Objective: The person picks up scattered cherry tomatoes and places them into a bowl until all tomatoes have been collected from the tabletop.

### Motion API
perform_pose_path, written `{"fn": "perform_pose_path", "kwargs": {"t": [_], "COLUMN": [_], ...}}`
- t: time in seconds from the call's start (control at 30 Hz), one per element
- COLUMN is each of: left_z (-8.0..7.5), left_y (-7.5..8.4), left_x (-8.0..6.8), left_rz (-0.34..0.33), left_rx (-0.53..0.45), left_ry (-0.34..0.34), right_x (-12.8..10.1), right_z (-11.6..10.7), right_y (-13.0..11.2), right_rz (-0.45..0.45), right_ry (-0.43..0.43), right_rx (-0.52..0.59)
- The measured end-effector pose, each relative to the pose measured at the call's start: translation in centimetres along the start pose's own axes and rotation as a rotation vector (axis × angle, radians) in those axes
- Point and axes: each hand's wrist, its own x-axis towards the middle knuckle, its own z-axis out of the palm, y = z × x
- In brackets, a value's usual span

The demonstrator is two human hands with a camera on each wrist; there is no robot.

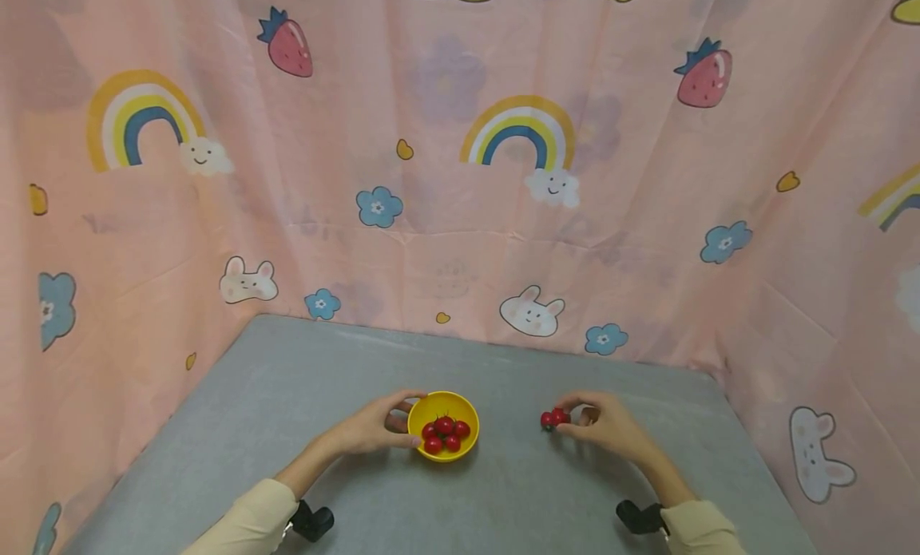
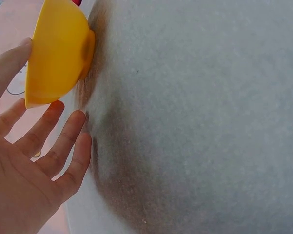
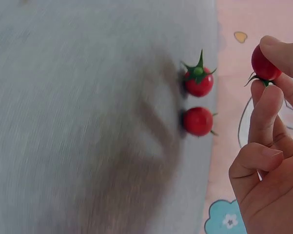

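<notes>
1. Head view: a small round yellow plastic bowl (image 1: pixel 443 426) is seen on the grey felt-like tabletop (image 1: pixel 287 395), holding several red cherry tomatoes (image 1: pixel 444 434). A pink cartoon-printed cloth backdrop (image 1: pixel 460 180) is hung behind and beside the table.
2. The bowl is flanked by the left hand (image 1: pixel 374 426); in the left wrist view the fingers (image 2: pixel 63 141) are shown nearly straight and slightly spread, with one fingertip set against the bowl's outer wall (image 2: pixel 53 53). Nothing is gripped.
3. To the right of the bowl, well apart from it, a single small red cherry tomato with a green stem (image 3: pixel 264 63) is pinched by the right hand (image 1: pixel 607 423) between thumb and fingertips (image 3: pixel 265 105), which are closed on it; the remaining fingers are curled.
4. Two more loose cherry tomatoes (image 3: pixel 198 102) are left lying on the tabletop just beside that hand, one above the other in the right wrist view.
5. The pinched tomato is judged to be light, smooth-skinned, somewhat slippery and easily bruised; a gentle hold across its round body, not by the stem, is judged safest.
</notes>
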Motion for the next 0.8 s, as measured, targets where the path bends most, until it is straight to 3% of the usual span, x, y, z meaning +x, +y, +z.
{"fn": "perform_pose_path", "kwargs": {"t": [0.3, 0.8], "left_z": [0.0, 0.0], "left_y": [0.0, -0.3], "left_x": [0.0, 0.1], "left_rz": [-0.003, -0.028], "left_rx": [-0.001, -0.003], "left_ry": [-0.004, -0.006], "right_x": [1.6, 5.3], "right_z": [2.1, 4.7], "right_y": [-1.3, -3.5], "right_rz": [0.022, 0.033], "right_ry": [0.015, -0.026], "right_rx": [0.037, -0.032]}}
